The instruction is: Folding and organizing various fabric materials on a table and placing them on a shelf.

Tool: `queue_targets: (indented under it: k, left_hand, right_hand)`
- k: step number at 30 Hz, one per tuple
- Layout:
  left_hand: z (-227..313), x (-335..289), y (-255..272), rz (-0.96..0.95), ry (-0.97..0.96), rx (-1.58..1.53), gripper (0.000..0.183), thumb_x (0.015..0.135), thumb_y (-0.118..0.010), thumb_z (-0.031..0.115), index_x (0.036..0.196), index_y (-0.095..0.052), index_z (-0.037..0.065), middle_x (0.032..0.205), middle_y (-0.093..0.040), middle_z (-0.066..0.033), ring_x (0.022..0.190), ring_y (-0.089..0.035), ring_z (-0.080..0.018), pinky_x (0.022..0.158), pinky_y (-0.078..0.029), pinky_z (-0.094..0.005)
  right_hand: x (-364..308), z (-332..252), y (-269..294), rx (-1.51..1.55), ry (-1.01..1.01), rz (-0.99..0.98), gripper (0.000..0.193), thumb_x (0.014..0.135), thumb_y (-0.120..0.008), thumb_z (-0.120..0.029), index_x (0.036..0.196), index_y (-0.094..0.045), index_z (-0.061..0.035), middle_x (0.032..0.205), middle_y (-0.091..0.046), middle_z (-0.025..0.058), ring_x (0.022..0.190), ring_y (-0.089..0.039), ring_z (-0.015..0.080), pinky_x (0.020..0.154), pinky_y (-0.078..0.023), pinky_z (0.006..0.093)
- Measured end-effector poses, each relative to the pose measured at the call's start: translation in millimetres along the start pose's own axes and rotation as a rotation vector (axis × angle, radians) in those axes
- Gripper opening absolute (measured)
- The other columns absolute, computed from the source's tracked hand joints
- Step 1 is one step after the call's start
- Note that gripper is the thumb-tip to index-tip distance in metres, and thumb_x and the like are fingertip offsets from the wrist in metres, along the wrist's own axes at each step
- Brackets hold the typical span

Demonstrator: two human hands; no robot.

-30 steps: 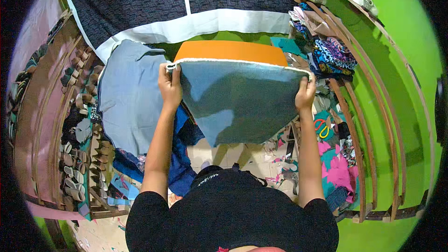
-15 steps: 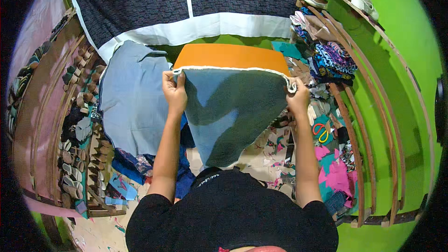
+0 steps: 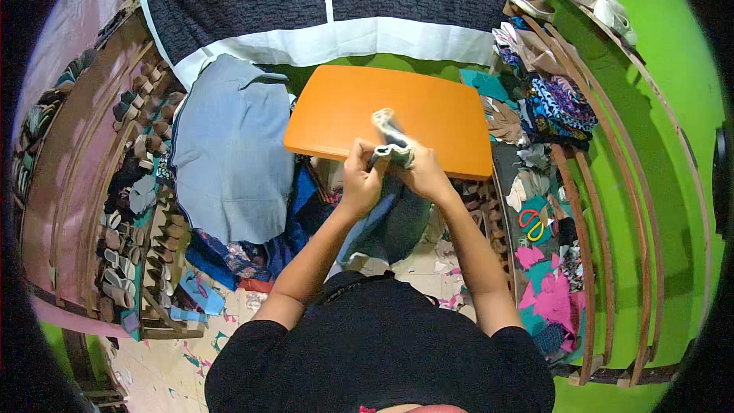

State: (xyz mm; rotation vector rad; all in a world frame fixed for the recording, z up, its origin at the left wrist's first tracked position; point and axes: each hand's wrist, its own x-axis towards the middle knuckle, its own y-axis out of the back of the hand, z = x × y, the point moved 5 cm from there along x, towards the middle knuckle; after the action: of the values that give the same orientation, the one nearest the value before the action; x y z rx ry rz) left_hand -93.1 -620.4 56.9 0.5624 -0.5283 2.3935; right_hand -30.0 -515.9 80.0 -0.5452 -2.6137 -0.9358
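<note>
Between my two hands the denim cloth (image 3: 404, 218) is gathered together, its pale frayed edge bunched at the top and its dark blue length hanging down toward my lap. My left hand (image 3: 362, 172) is closed on the bunched edge. My right hand (image 3: 420, 172) grips the same edge close beside it, fingers partly hidden by the folds. A loose tip of the cloth sticks up past the hands, a little blurred. Just beyond and below them is an orange tabletop (image 3: 329, 103) with rounded corners.
Light blue denim (image 3: 237, 153) is heaped left of the table. Shoe racks (image 3: 164, 260) line the left side. To the right lie red-and-yellow-handled scissors (image 3: 533, 225), pink and green scraps (image 3: 552, 298) and folded patterned fabric (image 3: 562, 109). Wooden rails (image 3: 612, 160) run along the green wall.
The cloth was stretched wide between my hands; now my hands have come together and its edge is bunched up. More of the orange tabletop shows.
</note>
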Motion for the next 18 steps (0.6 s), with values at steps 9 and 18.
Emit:
queue_targets:
  k: [9,18]
  left_hand:
    - [-152.8,-79.5,41.6,-0.279,0.204,0.670,0.093,0.051,-0.079,0.021,0.123,-0.024,0.000,0.121,-0.039,-0.0169,0.112,-0.038,-0.0297,0.091,-0.033,-0.0379]
    - [-327.2,-144.8,89.1,0.075,1.518,-0.031,0.049,0.074,-0.053,0.048,0.109,-0.051,0.013,0.103,-0.055,-0.0065,0.093,-0.051,-0.0243,0.078,-0.043,-0.0371]
  right_hand:
    - [18.6,-51.2,20.3,0.171,0.108,0.205,0.025,0.078,-0.057,-0.013,0.098,-0.055,0.0024,0.087,-0.061,0.0096,0.081,-0.054,0.0146,0.073,-0.043,0.0280]
    - [2.9,-68.8,1.8,0.445,0.088,-0.142,0.020,0.066,-0.055,-0.002,0.086,-0.057,0.0012,0.083,-0.060,0.0065,0.078,-0.054,0.0131,0.074,-0.043,0.0261]
